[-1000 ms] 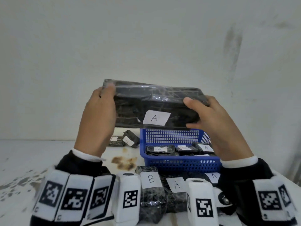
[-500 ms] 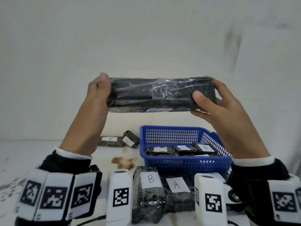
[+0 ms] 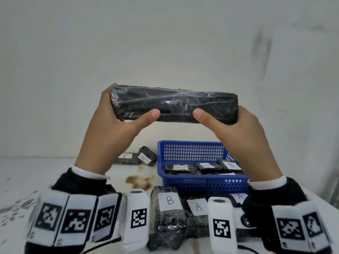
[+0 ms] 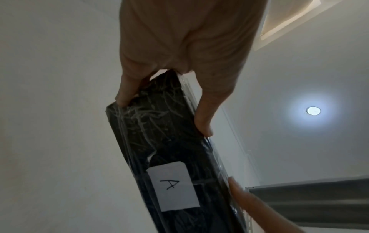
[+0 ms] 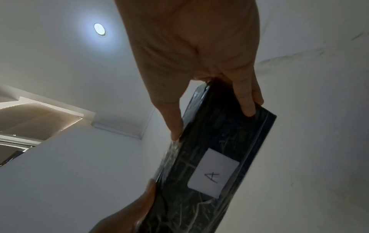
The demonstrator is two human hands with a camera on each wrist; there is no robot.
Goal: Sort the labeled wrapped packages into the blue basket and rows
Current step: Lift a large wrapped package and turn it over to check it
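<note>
Now | blue basket (image 3: 201,182): labeled packages (image 3: 180,168) inside | both hands grip long package (image 3: 174,105)

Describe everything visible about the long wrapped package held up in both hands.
The long wrapped package is a dark, flat, oblong block under crinkled clear film. It is held level in the air above the blue basket, touching nothing else. The left hand grips one end and the right hand the other, thumbs on the near face. The head view shows no label; the wrist views show a white paper label marked A on its underside.
</note>
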